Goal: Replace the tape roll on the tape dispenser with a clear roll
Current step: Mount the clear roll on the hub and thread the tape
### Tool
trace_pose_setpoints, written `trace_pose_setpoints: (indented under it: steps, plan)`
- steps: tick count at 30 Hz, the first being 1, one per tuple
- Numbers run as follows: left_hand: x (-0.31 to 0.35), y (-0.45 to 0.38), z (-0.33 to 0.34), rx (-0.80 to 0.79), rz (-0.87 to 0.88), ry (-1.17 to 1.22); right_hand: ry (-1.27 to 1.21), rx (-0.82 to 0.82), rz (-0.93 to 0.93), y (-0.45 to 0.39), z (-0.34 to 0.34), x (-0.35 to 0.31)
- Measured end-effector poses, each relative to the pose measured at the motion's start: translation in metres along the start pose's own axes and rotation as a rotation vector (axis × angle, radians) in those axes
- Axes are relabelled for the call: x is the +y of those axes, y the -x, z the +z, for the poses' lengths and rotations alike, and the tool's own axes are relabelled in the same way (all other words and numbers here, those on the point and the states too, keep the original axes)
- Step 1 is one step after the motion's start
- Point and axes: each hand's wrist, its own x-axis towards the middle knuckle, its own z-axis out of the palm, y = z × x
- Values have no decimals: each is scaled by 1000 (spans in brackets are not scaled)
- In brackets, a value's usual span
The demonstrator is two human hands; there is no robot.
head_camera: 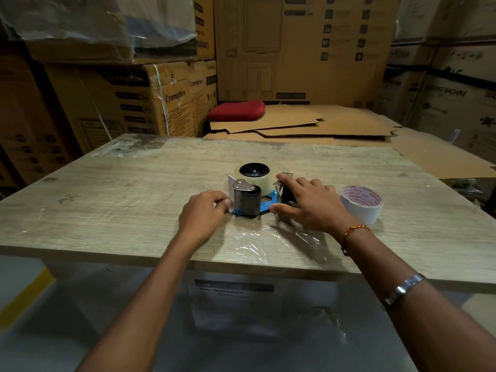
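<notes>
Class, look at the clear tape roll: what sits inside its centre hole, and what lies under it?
Inside the clear tape roll sits the dispenser's black hub. Under the roll, the tape dispenser's blue frame shows at the front; the rest beneath is covered by the roll and the right hand.

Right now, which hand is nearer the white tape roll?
Right. The right hand lies just left of the white tape roll; the left hand sits beyond the dispenser.
</notes>
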Motion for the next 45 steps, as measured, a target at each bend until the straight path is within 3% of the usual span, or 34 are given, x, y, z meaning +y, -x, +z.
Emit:
trace_pose_setpoints:
  steps: [6, 16, 29, 38, 45]
  plan:
    - [-5, -3, 0, -77, 6, 218, -21, -66, -3, -3, -5, 2]
    - [-11, -6, -1, -146, 20, 366, -150, -238, -23, -7, -23, 10]
    - [-16, -16, -3, -252, 24, 484, -122, -147, -26, -6, -17, 9]
    - [-19, -18, -5, -300, 3, 548, -13, 133, 38, -12, 6, -6]
    - [-25, -21, -5, -326, -15, 566, -96, 118, -34, -17, -1, 6]
